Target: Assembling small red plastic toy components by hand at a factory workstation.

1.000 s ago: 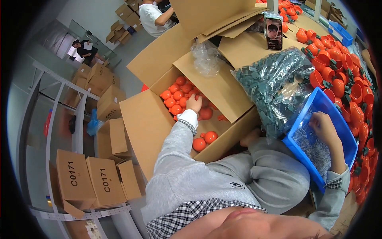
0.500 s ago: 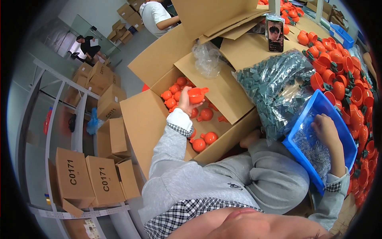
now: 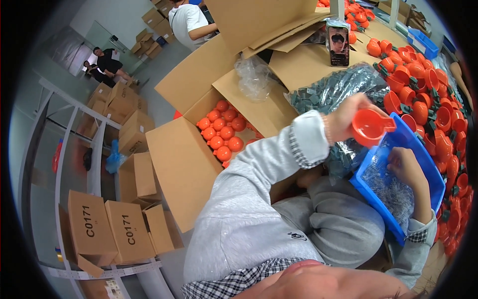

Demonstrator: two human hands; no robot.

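Observation:
My left hand [image 3: 344,118] grips an orange plastic cup-shaped part [image 3: 367,130] with a short tab, its open side facing up, beside the upper end of a blue bin [image 3: 379,208]. Inside that bin lie many small shiny metal pieces [image 3: 393,197], too fine to make out singly. My right hand [image 3: 407,169] is in the bin over these pieces, its fingers curled together; whatever is in them is hidden. A clear plastic bag of dark green clips [image 3: 318,97] lies behind my left hand and is partly covered by it.
An open cardboard box [image 3: 174,159] on the left holds several rows of orange parts [image 3: 226,133]. Orange cups with green clips [image 3: 438,119] are heaped at the right. A phone [image 3: 338,46] stands at the back. Shelving with cartons [image 3: 92,224] lines the left; other people are farther off.
My left hand has swung right from over the cardboard box to the blue bin, with an orange cup in its grip. My right hand stays in the bin.

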